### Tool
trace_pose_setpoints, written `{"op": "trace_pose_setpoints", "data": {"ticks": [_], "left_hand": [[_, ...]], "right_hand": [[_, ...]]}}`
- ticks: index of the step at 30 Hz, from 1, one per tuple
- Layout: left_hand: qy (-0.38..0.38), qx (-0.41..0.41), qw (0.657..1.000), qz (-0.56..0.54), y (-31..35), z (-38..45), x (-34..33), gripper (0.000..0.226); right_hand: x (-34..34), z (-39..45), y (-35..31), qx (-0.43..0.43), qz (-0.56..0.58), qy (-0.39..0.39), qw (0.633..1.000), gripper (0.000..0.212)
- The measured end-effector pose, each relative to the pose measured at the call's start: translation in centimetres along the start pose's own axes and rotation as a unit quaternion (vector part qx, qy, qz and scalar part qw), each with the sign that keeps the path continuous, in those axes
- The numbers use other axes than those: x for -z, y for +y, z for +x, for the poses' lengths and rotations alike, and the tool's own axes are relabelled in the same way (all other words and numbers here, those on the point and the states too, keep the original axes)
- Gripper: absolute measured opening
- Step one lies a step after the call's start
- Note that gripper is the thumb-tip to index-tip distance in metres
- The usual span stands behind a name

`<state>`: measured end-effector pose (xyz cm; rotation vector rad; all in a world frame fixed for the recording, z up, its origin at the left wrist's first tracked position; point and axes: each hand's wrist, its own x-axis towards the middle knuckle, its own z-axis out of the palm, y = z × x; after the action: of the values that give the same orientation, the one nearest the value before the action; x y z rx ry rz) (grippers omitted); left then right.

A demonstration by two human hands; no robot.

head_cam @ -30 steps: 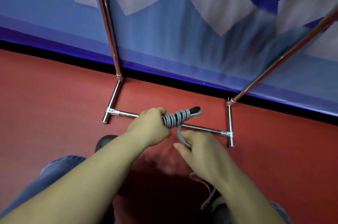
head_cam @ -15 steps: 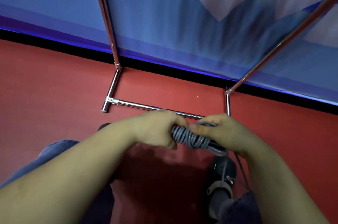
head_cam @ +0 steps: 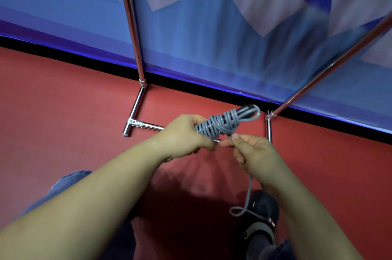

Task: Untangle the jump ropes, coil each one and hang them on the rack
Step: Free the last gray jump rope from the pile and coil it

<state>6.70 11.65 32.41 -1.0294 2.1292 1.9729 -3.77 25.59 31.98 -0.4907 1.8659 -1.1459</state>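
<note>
Both hands (head_cam: 186, 134) (head_cam: 254, 153) grip grey jump rope (head_cam: 220, 125)

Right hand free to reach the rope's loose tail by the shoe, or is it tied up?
Probably not right away. The right hand pinches the grey jump rope just below the coil held by the left hand. The tail hangs unobstructed above the shoe, so sliding down it looks feasible.
</note>
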Motion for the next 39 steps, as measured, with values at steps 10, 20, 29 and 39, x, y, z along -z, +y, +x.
{"op": "trace_pose_setpoints", "data": {"ticks": [10,20,29,39], "left_hand": [[0.115,0.069,0.964,0.229,-1.7,1.7,1.8,0.015],[-0.267,0.130,0.913,0.280,-1.6,0.6,-0.1,0.021],[-0.354,0.009,0.932,0.078,0.3,-0.9,0.6,0.026],[-0.178,0.066,0.979,-0.071,0.3,0.0,0.7,0.024]], "right_hand": [[0.6,-1.2,-1.1,0.078,-0.181,-0.027,0.980,0.027],[2.0,-0.7,-0.3,0.083,-0.189,0.050,0.977,0.015],[1.7,-0.5,-0.4,-0.042,0.091,-0.095,0.990,0.021],[0.0,0.5,-0.2,-0.012,0.118,0.004,0.993,0.033]]}}
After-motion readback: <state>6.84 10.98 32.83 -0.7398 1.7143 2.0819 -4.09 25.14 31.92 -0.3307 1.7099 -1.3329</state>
